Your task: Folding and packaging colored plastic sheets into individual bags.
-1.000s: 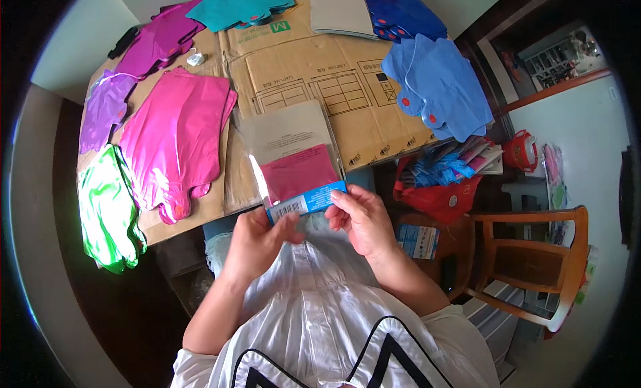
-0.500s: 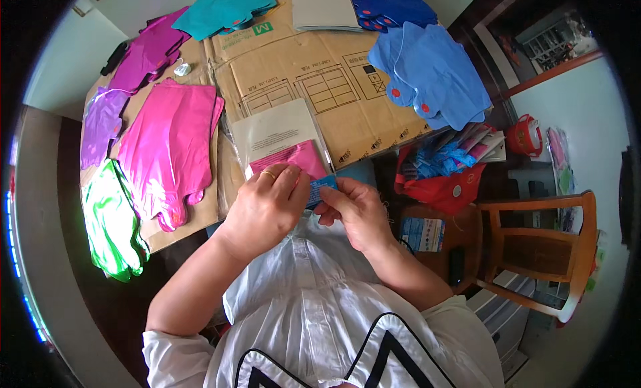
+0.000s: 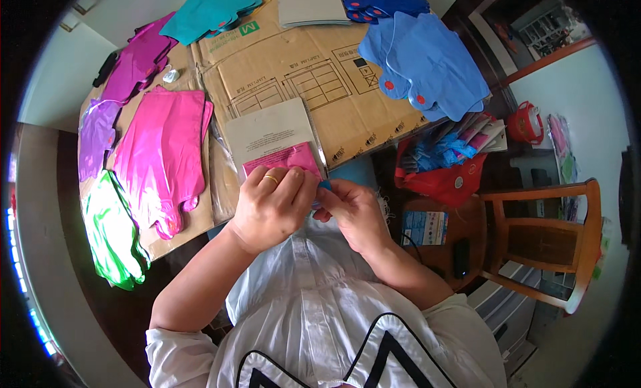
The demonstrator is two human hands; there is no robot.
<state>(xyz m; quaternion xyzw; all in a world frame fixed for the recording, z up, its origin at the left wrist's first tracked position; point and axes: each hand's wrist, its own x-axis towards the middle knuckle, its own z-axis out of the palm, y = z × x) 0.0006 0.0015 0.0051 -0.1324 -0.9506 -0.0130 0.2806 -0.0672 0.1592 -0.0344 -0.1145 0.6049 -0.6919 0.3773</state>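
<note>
My left hand (image 3: 274, 202) is closed, knuckles up, over the lower edge of a folded pink piece (image 3: 286, 158), a ring on one finger. Against its fingertips my right hand (image 3: 354, 213) pinches a small blue printed slip (image 3: 324, 185). Only a bit of the slip shows, since the fingers of both hands cover the rest. Just beyond the hands, the pink piece lies on a grey printed card (image 3: 270, 124) in what looks like a clear sleeve, at the table's near edge. What the left fingertips grip is hidden.
Flat cardboard (image 3: 234, 68) covers the table. Around it lie shiny foil pieces in pink (image 3: 163, 158), green (image 3: 113, 228), purple (image 3: 99, 136), teal (image 3: 214, 14) and blue (image 3: 427, 64). At right stand a red bag (image 3: 444, 178) with packets and a wooden chair (image 3: 534, 244).
Both hands have drawn closer together, and much less of the blue slip shows between them. The whole view has shifted slightly, with the far table items sitting a little higher and further left.
</note>
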